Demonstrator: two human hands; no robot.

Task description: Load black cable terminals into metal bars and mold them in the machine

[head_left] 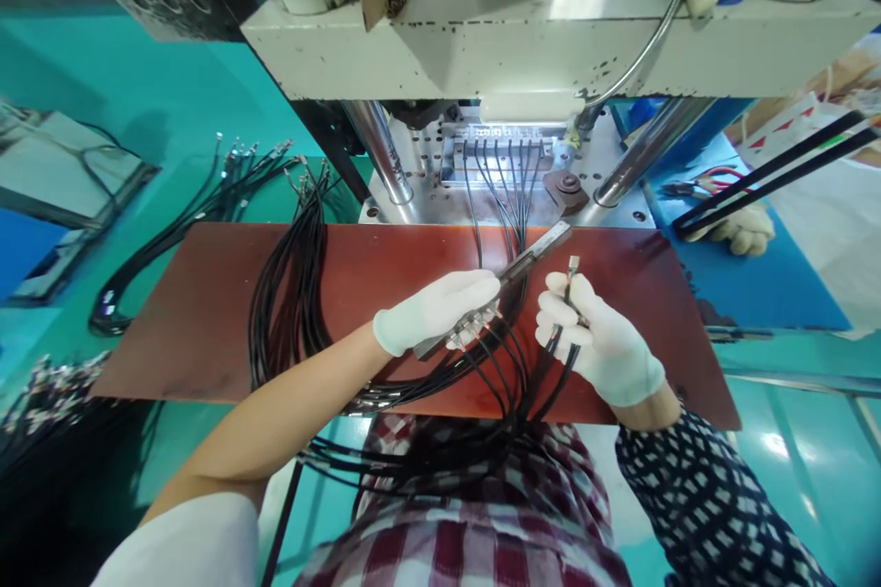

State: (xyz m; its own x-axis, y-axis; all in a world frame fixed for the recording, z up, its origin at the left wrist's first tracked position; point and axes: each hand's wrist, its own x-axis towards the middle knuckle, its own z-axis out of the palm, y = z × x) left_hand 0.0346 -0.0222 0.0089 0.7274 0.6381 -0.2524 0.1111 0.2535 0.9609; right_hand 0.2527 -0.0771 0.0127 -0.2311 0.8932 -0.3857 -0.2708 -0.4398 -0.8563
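Note:
My gloved left hand [447, 307] is wrapped round a long metal bar fixture [533, 255], which lies slantwise above the brown board. Several cable ends with small metal connectors sit along the bar's near side, beneath my fingers. Black cables [506, 376] run from them down toward my lap. To the right of the bar, my gloved right hand [596, 335] is closed on black cables; one metal connector [574, 264] sticks up between thumb and forefinger. Other cable ends come out below its curled fingers. Behind the hands, several cables lead into a metal mould [492, 160] in the press.
A brown board [392, 257] spans the front of the press [440, 55]. One cable bundle [293, 293] hangs over its left part, and another bundle [185, 220] lies farther left. At right, pliers [702, 183] and a glove [743, 229] rest on a blue surface [791, 284].

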